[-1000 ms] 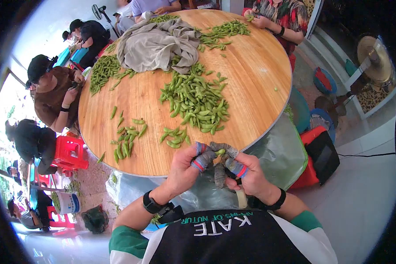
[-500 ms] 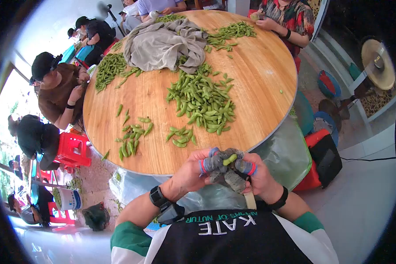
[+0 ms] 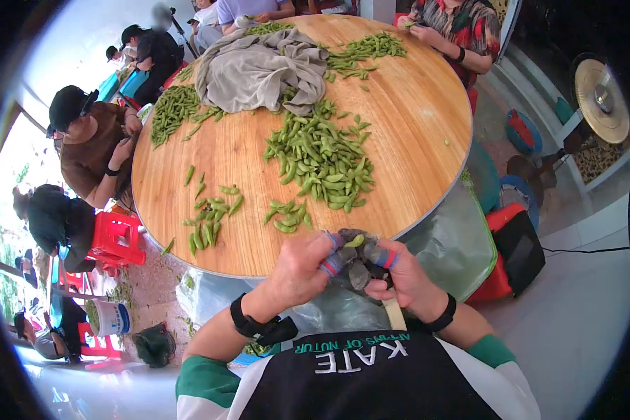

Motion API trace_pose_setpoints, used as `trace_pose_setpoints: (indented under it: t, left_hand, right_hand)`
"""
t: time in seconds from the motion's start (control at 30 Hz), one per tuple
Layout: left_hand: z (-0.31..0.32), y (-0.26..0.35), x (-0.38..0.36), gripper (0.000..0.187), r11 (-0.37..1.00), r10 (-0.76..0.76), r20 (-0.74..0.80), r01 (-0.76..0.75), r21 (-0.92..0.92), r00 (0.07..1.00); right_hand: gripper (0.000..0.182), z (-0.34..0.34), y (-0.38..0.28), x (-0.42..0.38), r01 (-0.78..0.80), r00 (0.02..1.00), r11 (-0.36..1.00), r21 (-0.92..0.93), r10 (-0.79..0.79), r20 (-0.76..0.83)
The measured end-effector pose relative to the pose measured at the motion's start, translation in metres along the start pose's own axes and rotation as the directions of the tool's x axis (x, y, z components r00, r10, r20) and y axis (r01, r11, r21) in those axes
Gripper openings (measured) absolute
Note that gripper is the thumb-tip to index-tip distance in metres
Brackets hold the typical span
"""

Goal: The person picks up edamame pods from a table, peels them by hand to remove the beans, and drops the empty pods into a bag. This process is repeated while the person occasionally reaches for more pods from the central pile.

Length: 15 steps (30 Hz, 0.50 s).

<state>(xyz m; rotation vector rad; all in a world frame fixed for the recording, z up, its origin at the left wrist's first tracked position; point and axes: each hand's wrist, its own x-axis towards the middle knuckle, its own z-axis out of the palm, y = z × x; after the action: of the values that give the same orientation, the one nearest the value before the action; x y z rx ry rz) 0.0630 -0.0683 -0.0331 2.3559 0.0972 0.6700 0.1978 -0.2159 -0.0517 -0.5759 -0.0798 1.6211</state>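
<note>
My left hand (image 3: pixel 306 264) and my right hand (image 3: pixel 407 281) meet in front of me at the near rim of the round wooden table (image 3: pixel 413 140). Grey finger covers with coloured cuffs wrap their fingertips. Between the closed fingers sits a green soybean pod (image 3: pixel 355 241), partly hidden by the covers. A pale flat strip (image 3: pixel 394 315) runs from below my right hand towards the apron. Just beyond lies a small cluster of pods (image 3: pixel 287 215), with a big pile of pods (image 3: pixel 322 164) farther in.
More loose pods (image 3: pixel 210 222) lie at the left. A grey cloth (image 3: pixel 259 70) covers the table's far part. Other people sit around it. Clear plastic sheeting (image 3: pixel 448 245) hangs under the near rim. A red stool (image 3: pixel 117 238) and a fan (image 3: pixel 600 98) stand to the sides.
Both hands have shifted slightly up and left with the pod, and the pod now points more to the upper right. My left wrist has turned. The piles on the table look unchanged.
</note>
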Motion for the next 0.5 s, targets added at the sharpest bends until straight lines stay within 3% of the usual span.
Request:
trace_pose_setpoints:
  t: [0.03, 0.07, 0.13, 0.17, 0.23, 0.27, 0.3, 0.33, 0.4, 0.43, 0.5]
  left_hand:
    - [0.003, -0.002, -0.001, 0.014, 0.96, -0.14, -0.005, 0.134, -0.246, 0.99]
    - [0.002, -0.001, 0.0, 0.014, 0.96, -0.14, -0.005, 0.134, -0.246, 0.99]
    - [-0.001, 0.002, 0.001, 0.008, 0.788, -0.423, 0.186, 0.461, -0.408, 0.887]
    - [-0.003, 0.003, 0.004, 0.008, 0.788, -0.422, 0.185, 0.46, -0.409, 0.888]
    - [-0.005, 0.003, 0.007, 0.009, 0.336, -0.557, 0.451, 0.686, -0.645, 0.697]
    - [-0.005, 0.003, 0.007, 0.009, 0.336, -0.558, 0.45, 0.686, -0.646, 0.697]
    - [-0.004, 0.004, 0.005, 0.009, 0.538, -0.515, 0.384, 0.637, -0.552, 0.767]
    - [-0.002, 0.004, 0.003, 0.009, 0.712, -0.451, 0.331, 0.557, -0.428, 0.829]
    - [-0.001, 0.002, -0.002, 0.01, 0.75, -0.393, 0.317, 0.5, -0.433, 0.863]
    - [0.0, 0.0, -0.004, 0.011, 0.784, -0.334, 0.302, 0.441, -0.438, 0.893]
    - [0.004, -0.004, -0.009, 0.011, 0.782, -0.334, 0.312, 0.446, -0.436, 0.89]
  right_hand:
    - [0.034, -0.001, 0.0, 0.001, 0.0, 1.0, 1.0, 0.0, 0.0, 0.0]
    - [0.034, -0.001, 0.001, 0.001, 0.018, 0.999, 1.0, -0.006, -0.017, 0.027]
    - [0.034, -0.002, 0.001, 0.002, 0.036, 0.998, 0.999, -0.012, -0.035, 0.053]
    - [0.031, -0.002, 0.0, 0.003, 0.063, 0.994, 0.998, -0.029, -0.06, 0.088]
    - [0.028, 0.002, -0.001, 0.0, 0.09, 0.989, 0.995, -0.046, -0.084, 0.12]
    - [0.024, 0.01, -0.003, -0.003, 0.205, 0.977, 0.898, -0.39, -0.214, 0.022]
    - [0.021, 0.015, -0.003, -0.005, 0.246, 0.931, 0.679, -0.692, -0.363, -0.025]
    - [0.021, 0.014, -0.002, -0.004, 0.246, 0.931, 0.68, -0.691, -0.363, -0.026]
    - [0.027, 0.012, 0.0, -0.002, 0.342, 0.808, 0.385, -0.857, -0.586, 0.059]
    - [0.027, 0.01, 0.001, 0.0, 0.342, 0.808, 0.385, -0.857, -0.586, 0.059]
    - [0.031, 0.008, 0.004, 0.002, 0.416, 0.712, 0.206, -0.886, -0.679, 0.176]
